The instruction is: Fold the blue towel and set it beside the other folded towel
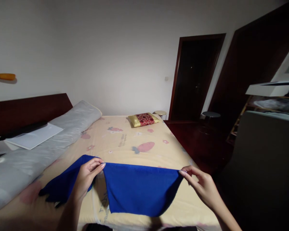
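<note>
here the left hand (86, 176) and right hand (201, 184) each pinch a top corner of the blue cloth (139, 189), holding it stretched between them above the near edge of the bed (125, 141); its left part trails onto the sheet toward 8 o'clock. this looks like the spreading stage of a fold. next, i judge, calls for even tension and matched corners. a red and gold cushion (144, 119) lies at 12 o'clock.

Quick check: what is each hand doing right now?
Left hand: fingers pinched shut on the blue cloth.
Right hand: fingers pinched shut on the blue cloth's other corner.
</note>
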The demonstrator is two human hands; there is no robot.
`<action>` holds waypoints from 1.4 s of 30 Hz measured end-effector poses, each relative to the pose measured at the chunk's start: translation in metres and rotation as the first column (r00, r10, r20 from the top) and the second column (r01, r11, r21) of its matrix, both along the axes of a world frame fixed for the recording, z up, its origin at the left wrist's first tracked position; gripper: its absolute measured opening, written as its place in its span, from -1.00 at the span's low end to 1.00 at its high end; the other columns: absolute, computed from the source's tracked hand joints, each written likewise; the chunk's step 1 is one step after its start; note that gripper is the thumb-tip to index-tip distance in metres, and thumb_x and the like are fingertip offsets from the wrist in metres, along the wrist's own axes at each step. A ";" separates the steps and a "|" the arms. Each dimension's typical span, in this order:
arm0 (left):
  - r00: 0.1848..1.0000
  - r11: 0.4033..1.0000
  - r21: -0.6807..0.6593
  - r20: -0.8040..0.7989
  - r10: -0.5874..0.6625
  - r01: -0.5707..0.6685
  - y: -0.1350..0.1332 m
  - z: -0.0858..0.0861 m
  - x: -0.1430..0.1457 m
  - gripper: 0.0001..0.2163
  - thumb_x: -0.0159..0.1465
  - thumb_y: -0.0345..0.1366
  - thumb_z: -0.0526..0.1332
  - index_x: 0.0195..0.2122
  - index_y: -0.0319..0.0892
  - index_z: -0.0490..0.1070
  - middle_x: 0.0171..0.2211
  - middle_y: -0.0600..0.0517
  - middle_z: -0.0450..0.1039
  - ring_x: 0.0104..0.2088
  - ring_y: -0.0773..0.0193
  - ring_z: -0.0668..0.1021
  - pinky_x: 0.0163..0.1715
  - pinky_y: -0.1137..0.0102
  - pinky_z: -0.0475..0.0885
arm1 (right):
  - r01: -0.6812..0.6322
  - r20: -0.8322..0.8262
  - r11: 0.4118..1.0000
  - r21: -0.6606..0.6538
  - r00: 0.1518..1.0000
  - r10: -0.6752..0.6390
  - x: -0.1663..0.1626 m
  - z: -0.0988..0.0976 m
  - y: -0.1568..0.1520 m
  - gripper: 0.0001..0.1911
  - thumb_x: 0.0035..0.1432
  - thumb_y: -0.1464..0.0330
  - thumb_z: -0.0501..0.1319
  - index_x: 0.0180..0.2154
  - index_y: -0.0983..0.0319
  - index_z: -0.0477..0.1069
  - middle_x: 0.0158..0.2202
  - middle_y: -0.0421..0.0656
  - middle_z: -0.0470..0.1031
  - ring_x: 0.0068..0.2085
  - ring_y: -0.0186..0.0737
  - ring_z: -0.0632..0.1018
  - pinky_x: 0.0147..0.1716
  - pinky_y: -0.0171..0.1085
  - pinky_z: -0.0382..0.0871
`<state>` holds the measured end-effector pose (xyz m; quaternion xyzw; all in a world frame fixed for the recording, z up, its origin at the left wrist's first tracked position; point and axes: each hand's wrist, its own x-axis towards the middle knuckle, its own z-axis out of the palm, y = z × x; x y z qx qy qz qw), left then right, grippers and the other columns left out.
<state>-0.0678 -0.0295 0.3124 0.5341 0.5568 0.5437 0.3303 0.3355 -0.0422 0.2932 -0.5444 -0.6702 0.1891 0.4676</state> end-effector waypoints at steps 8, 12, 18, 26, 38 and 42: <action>1.000 1.000 -0.005 -0.005 0.003 -0.003 0.001 0.000 0.001 -0.75 -0.02 -0.10 0.37 -0.42 -0.14 0.45 -0.46 0.09 0.51 -0.35 0.28 0.51 -0.30 0.42 0.38 | -0.001 0.008 1.000 -0.015 1.000 0.001 0.000 -0.001 0.001 -0.61 0.07 -0.02 0.18 -0.46 0.16 0.50 -0.50 -0.19 0.53 -0.46 -0.27 0.46 -0.51 -0.34 0.36; 1.000 1.000 -0.009 0.006 -0.015 0.015 0.001 0.000 0.000 -0.76 -0.01 -0.10 0.37 -0.42 -0.13 0.45 -0.48 0.11 0.50 -0.37 0.31 0.50 -0.32 0.44 0.36 | -0.001 0.017 1.000 -0.010 1.000 0.001 -0.001 0.000 0.000 -0.61 0.08 -0.01 0.18 -0.46 0.16 0.50 -0.51 -0.19 0.53 -0.46 -0.27 0.46 -0.49 -0.33 0.37; 1.000 1.000 -0.005 0.021 0.002 -0.002 0.003 -0.002 -0.001 -0.75 -0.04 -0.11 0.38 -0.43 -0.13 0.46 -0.47 0.11 0.51 -0.36 0.29 0.50 -0.32 0.44 0.36 | 0.000 0.027 1.000 -0.009 1.000 0.000 -0.003 0.000 0.000 -0.61 0.08 -0.01 0.18 -0.46 0.16 0.50 -0.50 -0.18 0.54 -0.44 -0.25 0.47 -0.45 -0.33 0.38; 1.000 1.000 -0.001 0.007 0.013 -0.013 0.003 -0.002 -0.001 -0.74 -0.06 -0.10 0.39 -0.44 -0.14 0.46 -0.48 0.10 0.52 -0.37 0.29 0.52 -0.33 0.43 0.39 | -0.019 0.013 0.999 -0.045 1.000 0.019 -0.002 -0.006 0.004 -0.61 0.09 -0.02 0.18 -0.45 0.16 0.48 -0.50 -0.20 0.52 -0.43 -0.27 0.44 -0.41 -0.32 0.35; 0.999 1.000 0.013 -0.033 0.020 -0.020 0.005 -0.003 0.000 -0.74 -0.05 -0.09 0.37 -0.44 -0.14 0.46 -0.49 0.08 0.52 -0.38 0.25 0.52 -0.35 0.41 0.40 | -0.024 0.008 0.998 -0.053 1.000 0.024 -0.003 -0.007 0.005 -0.61 0.08 -0.02 0.17 -0.46 0.15 0.48 -0.49 -0.20 0.52 -0.42 -0.26 0.45 -0.38 -0.30 0.35; 0.999 1.000 0.018 -0.029 0.016 -0.016 0.006 -0.005 -0.001 -0.75 -0.04 -0.11 0.37 -0.44 -0.14 0.47 -0.48 0.08 0.52 -0.38 0.26 0.52 -0.35 0.41 0.40 | -0.029 0.006 0.997 -0.072 1.000 0.030 -0.003 -0.009 0.005 -0.60 0.09 -0.03 0.17 -0.45 0.15 0.47 -0.49 -0.21 0.51 -0.42 -0.26 0.44 -0.36 -0.30 0.34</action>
